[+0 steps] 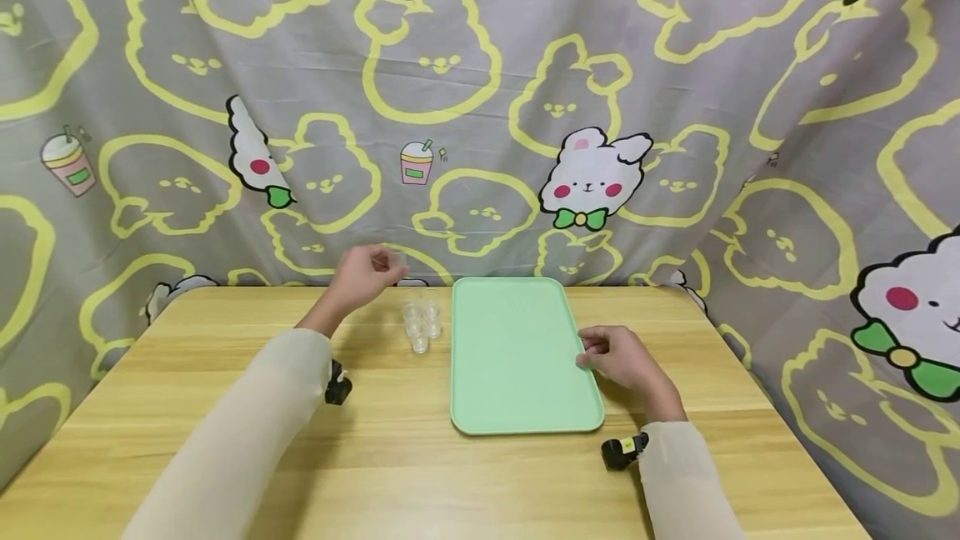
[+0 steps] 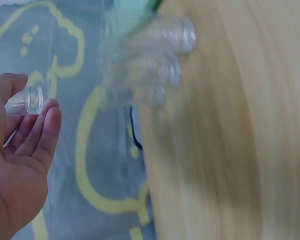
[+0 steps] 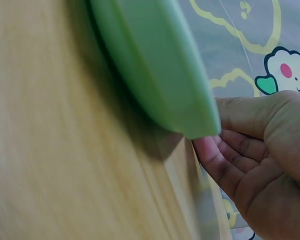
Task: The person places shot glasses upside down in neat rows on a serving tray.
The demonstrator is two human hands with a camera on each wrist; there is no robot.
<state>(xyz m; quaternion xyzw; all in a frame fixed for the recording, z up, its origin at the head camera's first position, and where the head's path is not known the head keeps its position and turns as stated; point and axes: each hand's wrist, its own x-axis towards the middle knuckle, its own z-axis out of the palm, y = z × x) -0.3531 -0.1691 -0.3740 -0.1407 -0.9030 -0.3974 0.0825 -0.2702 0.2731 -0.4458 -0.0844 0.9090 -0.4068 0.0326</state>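
Note:
My left hand [image 1: 366,275] is raised near the back edge of the table and pinches a small clear cup [image 2: 31,101] between thumb and fingers. Just to its right, several more small clear cups [image 1: 420,325] stand grouped on the table, left of a light green tray [image 1: 525,357]. With thumb and fingers at the rim, my right hand [image 1: 621,354] grips the tray's right side. In the right wrist view the tray's side [image 3: 160,70] shows close up, the fingertips partly under its edge.
The wooden table [image 1: 397,473] ends at a grey curtain [image 1: 480,48] with yellow cartoon outlines, which hangs behind and at both sides. A small black camera sits at each sleeve cuff, at the left wrist [image 1: 338,386] and right wrist [image 1: 622,451].

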